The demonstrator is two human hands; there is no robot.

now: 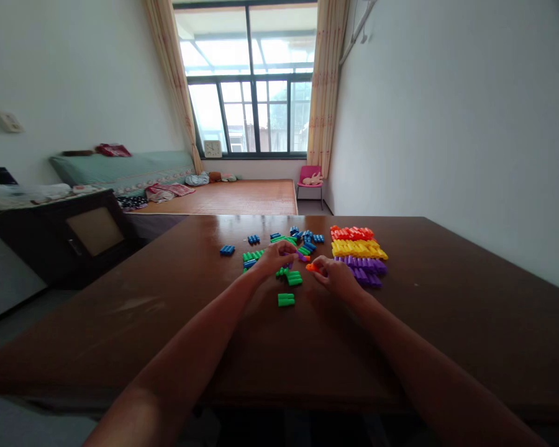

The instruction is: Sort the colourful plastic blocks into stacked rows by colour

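My left hand (278,256) is closed over the middle of a loose pile, with a purple piece (301,255) at its fingertips. My right hand (330,272) pinches a small orange piece (311,267). Around my left hand lie green pieces (294,277) and blue pieces (307,237). Two joined green pieces (286,300) lie nearer the front. Beyond my right hand, rows of red pieces (353,233), yellow pieces (359,249) and purple pieces (368,271) lie side by side.
The brown table (168,298) spans the foreground. A dark cabinet (51,236) stands at the left. Behind the table are a bed (242,195), a pink chair (310,174) and a window with curtains.
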